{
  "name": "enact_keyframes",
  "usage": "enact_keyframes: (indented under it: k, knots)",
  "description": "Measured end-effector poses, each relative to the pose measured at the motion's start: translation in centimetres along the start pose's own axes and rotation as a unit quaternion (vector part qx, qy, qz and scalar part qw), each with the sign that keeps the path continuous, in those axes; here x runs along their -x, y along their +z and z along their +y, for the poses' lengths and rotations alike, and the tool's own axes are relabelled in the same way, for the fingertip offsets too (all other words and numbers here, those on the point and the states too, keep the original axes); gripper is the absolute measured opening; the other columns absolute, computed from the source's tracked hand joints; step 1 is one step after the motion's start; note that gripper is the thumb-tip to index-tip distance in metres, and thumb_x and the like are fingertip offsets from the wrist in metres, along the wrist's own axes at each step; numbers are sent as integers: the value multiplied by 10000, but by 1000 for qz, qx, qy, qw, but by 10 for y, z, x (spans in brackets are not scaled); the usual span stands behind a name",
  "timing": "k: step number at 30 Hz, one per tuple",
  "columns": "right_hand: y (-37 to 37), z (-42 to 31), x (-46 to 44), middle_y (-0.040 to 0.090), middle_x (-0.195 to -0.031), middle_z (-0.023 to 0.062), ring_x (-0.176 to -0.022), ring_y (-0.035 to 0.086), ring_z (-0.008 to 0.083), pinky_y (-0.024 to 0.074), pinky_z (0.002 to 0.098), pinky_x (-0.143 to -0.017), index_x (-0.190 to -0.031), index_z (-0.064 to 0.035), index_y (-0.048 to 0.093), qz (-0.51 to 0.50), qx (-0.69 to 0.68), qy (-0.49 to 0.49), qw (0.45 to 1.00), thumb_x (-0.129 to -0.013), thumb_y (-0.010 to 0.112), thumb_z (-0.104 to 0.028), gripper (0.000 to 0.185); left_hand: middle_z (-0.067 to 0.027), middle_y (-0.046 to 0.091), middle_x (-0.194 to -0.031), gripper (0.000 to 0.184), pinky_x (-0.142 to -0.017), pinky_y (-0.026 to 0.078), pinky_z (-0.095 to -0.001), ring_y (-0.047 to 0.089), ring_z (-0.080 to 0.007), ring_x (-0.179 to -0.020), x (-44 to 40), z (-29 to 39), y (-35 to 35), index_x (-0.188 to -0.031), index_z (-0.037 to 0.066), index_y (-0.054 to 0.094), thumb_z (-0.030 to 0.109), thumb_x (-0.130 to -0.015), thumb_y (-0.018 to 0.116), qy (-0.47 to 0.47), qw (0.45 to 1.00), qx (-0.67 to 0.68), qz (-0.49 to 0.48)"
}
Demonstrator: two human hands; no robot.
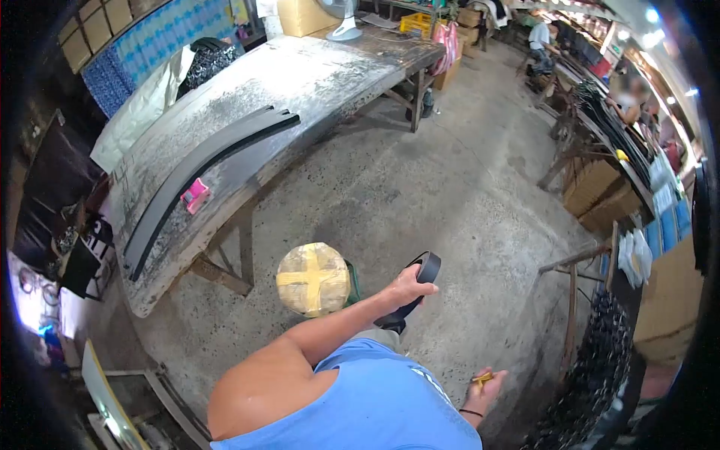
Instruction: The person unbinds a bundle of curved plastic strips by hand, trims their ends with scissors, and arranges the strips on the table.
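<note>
My left hand (411,286) is closed on a black coiled strap (430,268), held out in front of my body above the concrete floor. The strap's lower part is partly hidden behind the fingers. Low at the right, my right hand (491,385) has its fingers closed round a small brass-coloured piece (481,379), too small to name for certain. A round stool (296,281) with a cross of yellow tape on its seat stands to the left of my left forearm.
Long dark strips (199,161) and a pink item (196,196) lie on the worn table (315,67) at left. A fan (346,26) stands at its far end. Cardboard boxes (596,191) and a wooden rack (574,259) line the right side; a person (540,41) sits further back.
</note>
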State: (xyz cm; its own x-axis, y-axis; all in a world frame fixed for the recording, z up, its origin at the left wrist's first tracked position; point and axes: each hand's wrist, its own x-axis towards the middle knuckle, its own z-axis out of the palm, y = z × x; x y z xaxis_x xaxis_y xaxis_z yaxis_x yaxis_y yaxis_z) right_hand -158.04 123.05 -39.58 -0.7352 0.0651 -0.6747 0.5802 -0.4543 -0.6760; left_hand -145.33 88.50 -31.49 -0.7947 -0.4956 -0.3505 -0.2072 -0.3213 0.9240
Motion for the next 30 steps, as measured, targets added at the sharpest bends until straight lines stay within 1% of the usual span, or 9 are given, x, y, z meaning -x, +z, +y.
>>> enact_keyframes:
  k: [1, 3, 10, 20, 21, 23, 24, 26, 30]
  knots:
    - [4, 4, -20, 521, -672, 47, -482, 470, 159, 410, 248, -411, -781, -126, 450, -5, 22, 47, 999, -964, 497, -508, 426, -19, 548, -782, 354, -588, 446, -288, 548, -115, -658, -18, 22, 0, -990, 50, 524, 232, -774, 736, -12, 1000, -7, 8]
    - [-6, 21, -74, 559, -850, 62, -626, 530, 148, 405, 271, -426, -897, -97, 474, 31, 178, 8, 984, -940, 530, -440, 350, -18, 549, -781, 352, -579, 445, -286, 548, -115, -641, -53, 52, -2, -1000, 47, 527, 216, -773, 735, -24, 999, -17, 21]
    - [75, -26, -221, 552, -866, 69, -641, 529, 164, 394, 282, -439, -948, -95, 500, 70, 232, 42, 969, -922, 563, -372, 285, -37, 558, -792, 388, -550, 466, -290, 575, -121, -602, -185, 87, -25, -1013, 31, 525, 216, -747, 738, -2, 994, 49, 96]
    - [293, -129, -452, 541, -891, 82, -666, 526, 190, 377, 301, -459, -1031, -92, 543, 129, 259, 70, 955, -893, 618, -259, 230, -37, 564, -722, 358, -543, 476, -297, 566, -122, -572, -392, 141, -58, -1035, 19, 534, 146, -767, 735, -47, 964, 27, 259]
    - [309, -121, -524, 492, -738, 66, -581, 477, 183, 373, 299, -461, -980, -93, 535, -3, 305, 35, 952, -895, 608, -207, 160, -39, 567, -719, 340, -541, 476, -297, 568, -124, -574, -405, 148, -63, -1029, 17, 535, 134, -774, 728, -48, 958, 29, 281]
    - [452, -139, -533, 389, -585, 40, -478, 391, 180, 365, 345, -434, -869, -97, 489, -52, 306, 25, 950, -882, 562, -108, 75, -43, 575, -718, 309, -534, 472, -300, 571, -133, -568, -427, 161, -70, -1003, 15, 539, 122, -775, 719, -54, 945, 54, 317]
    - [483, -136, -598, 474, -686, 60, -477, 425, 190, 386, 345, -396, -843, -108, 465, -196, 358, -3, 913, -897, 573, -138, 125, -45, 581, -721, 295, -529, 468, -305, 571, -139, -560, -438, 165, -73, -982, 15, 543, 121, -770, 717, -53, 938, 75, 335]
    - [608, -141, -602, 478, -689, 62, -436, 463, 193, 451, 367, -367, -910, -112, 443, -220, 355, -16, 908, -897, 588, -167, 156, -46, 580, -714, 289, -527, 466, -304, 571, -142, -557, -464, 172, -82, -977, 12, 543, 115, -769, 715, -60, 929, 97, 353]
    - [788, -118, -569, 475, -694, 39, -423, 447, 153, 424, 326, -350, -924, -127, 414, -295, 432, -80, 848, -917, 591, -226, 204, -56, 579, -698, 266, -515, 462, -306, 571, -150, -545, -527, 174, -128, -943, 10, 535, 102, -765, 710, -57, 911, 138, 384]
